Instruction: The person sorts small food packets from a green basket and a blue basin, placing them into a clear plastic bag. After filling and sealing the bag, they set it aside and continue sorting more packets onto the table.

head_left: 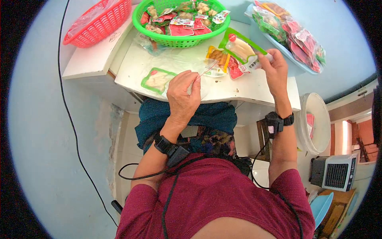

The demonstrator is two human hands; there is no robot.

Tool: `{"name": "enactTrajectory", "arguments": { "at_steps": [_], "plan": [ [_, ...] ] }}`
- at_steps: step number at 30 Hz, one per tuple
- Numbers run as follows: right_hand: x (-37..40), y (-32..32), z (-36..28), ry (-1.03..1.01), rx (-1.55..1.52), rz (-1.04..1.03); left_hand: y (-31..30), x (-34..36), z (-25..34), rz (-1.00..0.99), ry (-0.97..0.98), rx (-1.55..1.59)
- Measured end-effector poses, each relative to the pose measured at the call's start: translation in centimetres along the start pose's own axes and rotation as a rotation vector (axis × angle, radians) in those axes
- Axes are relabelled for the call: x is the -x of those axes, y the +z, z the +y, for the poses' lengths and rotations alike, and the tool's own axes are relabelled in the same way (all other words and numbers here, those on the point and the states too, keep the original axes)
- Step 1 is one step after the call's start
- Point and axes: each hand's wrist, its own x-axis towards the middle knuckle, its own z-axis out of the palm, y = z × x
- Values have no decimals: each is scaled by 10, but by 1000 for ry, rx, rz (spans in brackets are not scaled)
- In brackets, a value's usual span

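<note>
My left hand (184, 93) is closed in a pinch on the rim of a clear plastic bag (179, 60) lying across the white table. Inside or under that film, left of my fingers, is a green-edged packet (158, 80) with pale food. My right hand (274, 71) grips the lower right corner of another green-edged food packet (240, 47), raised and tilted over the table. Below that raised packet lie a yellow-edged packet (217, 55) with brown food and a red packet (234, 68), partly overlapped by it.
A green basket (181, 40) full of food packets stands at the back of the white table (129, 73). A light blue tub (274, 47) heaped with packets is on the right. A red basket (97, 26) sits at left; a white bucket (316, 137) stands lower right.
</note>
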Motion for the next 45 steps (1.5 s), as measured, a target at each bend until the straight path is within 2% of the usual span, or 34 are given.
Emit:
{"name": "enactTrajectory", "arguments": {
  "at_steps": [1,7,10,15,18,22,25,30,40,41,45],
  "plan": [
    [5,1,-6,12,-126,4,0,0,1,2,-2,5],
    [26,-18,-1,215,-269,-119,1,0,1,-8,-2,0],
    [42,-8,-4,346,-498,-97,-2,-2,6,-31,-6,-35],
    [64,17,7,487,-726,-156,2,0,2,-27,-10,-13],
    [70,37,3,571,-773,-100,0,0,5,-31,-16,-11],
    [68,61,-15,598,-850,-21,-3,-3,8,-57,-11,-38],
    [67,70,5,591,-878,-70,-1,-5,9,-32,43,-20],
    [64,99,3,622,-945,-105,-3,-6,12,-17,123,-22],
    [43,159,25,693,-1040,-171,-3,-2,8,-7,117,8],
    [43,163,10,675,-1030,-140,-3,-3,8,8,118,18],
    [47,166,20,587,-927,-217,-8,-3,4,-2,95,2]
  ]
}}
